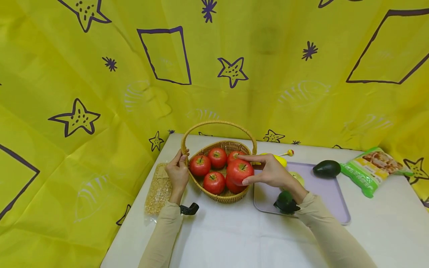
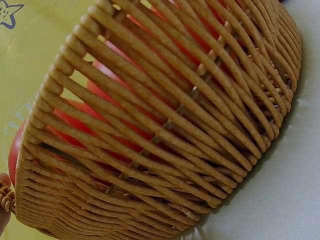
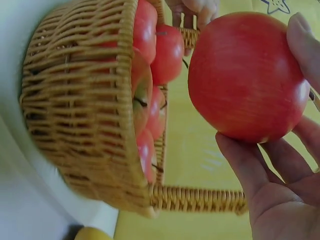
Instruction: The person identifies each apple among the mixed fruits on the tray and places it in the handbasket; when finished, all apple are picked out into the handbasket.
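A wicker basket (image 1: 225,199) with an arched handle stands on the white table and holds several red apples (image 1: 214,182). At the left base of its handle, my left hand (image 1: 177,174) grips the wicker. My right hand (image 1: 273,172) holds one red apple (image 1: 240,172) between thumb and fingers over the basket's right side. In the right wrist view that apple (image 3: 247,75) is raised clear of the basket rim, and part of the left hand (image 3: 195,11) shows at the handle. Woven basket wall (image 2: 165,130) fills most of the left wrist view, with red apples behind the slats.
Right of the basket lies a lilac tray (image 1: 268,203) bearing a dark avocado (image 1: 326,169), a pale green item (image 1: 296,179) and a dark green item (image 1: 286,202), partly hidden. A lollipop (image 1: 290,152), a green food bag (image 1: 372,169) and a bag of yellow grains (image 1: 157,193) lie around.
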### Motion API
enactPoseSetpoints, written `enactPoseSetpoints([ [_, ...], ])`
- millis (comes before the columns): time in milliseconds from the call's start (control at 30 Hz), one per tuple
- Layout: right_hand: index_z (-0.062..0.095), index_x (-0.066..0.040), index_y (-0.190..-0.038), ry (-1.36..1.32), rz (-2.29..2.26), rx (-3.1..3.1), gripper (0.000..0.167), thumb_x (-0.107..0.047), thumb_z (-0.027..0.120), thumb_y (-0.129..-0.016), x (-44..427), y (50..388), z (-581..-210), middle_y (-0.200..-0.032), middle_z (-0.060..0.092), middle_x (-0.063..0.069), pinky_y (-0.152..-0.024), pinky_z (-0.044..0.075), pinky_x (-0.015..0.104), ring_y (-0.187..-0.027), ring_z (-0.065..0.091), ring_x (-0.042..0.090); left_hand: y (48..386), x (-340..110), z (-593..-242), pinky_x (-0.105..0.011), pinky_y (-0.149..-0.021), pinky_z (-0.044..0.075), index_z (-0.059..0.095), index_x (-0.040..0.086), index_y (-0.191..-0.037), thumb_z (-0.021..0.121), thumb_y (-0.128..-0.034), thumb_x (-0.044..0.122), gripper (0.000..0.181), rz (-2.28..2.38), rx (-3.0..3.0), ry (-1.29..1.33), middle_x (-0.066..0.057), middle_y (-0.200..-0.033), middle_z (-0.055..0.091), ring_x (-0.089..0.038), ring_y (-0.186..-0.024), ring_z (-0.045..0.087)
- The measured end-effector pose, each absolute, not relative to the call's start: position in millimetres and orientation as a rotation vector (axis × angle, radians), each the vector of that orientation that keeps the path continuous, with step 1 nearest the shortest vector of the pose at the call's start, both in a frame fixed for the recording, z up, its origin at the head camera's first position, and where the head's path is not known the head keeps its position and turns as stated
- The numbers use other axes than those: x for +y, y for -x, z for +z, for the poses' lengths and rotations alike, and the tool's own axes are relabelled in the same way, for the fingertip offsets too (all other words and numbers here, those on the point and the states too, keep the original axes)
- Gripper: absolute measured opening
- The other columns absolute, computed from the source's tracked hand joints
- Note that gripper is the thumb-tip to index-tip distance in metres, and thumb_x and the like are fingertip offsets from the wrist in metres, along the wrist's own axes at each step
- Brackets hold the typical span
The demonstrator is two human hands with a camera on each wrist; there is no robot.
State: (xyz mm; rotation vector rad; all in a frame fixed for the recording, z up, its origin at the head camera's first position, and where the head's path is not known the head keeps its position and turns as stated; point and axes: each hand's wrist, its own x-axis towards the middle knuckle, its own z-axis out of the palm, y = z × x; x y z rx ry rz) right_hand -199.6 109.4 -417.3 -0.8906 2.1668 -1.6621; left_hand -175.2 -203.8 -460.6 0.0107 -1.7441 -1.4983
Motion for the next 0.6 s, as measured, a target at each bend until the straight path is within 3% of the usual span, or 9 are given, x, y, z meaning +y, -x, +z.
enactPoseSetpoints([
  [133,0.066,-0.012,-0.146,0.926,-1.609,2.219,0.077,-0.017,0.098,-0.076,98.4,199.9,-417.6,-0.145,0.067,0.012,-0.098,0.062,0.039,-0.121,0.068,0.028,176.7,-203.9,-463.2,-0.009,-0.092,0.054,0.07,-0.019,-0.123,0.058,-0.1007,-0.014,0.025,-1.486,-1.75,-0.027,-0.036,-0.109,0.074,-0.057,-0.1,0.071],
  [333,0.062,-0.008,-0.149,0.934,-1.605,2.161,0.078,-0.013,0.095,-0.079,84.2,203.1,-421.5,-0.146,0.065,0.018,-0.097,0.063,0.036,-0.119,0.071,0.03,180.3,-204.6,-467.6,-0.009,-0.093,0.054,0.07,-0.018,-0.123,0.059,-0.1008,-0.013,0.026,-1.499,-1.749,-0.048,-0.036,-0.109,0.074,-0.057,-0.1,0.071],
  [600,0.063,-0.012,-0.15,0.875,-1.578,2.166,0.078,-0.018,0.096,-0.079,69.8,209.8,-425.7,-0.15,0.061,0.018,-0.099,0.062,0.043,-0.123,0.07,0.033,179.4,-204.2,-466.8,-0.008,-0.092,0.053,0.07,-0.018,-0.124,0.059,-0.1008,-0.013,0.026,-1.493,-1.752,-0.048,-0.037,-0.11,0.074,-0.058,-0.1,0.071],
])
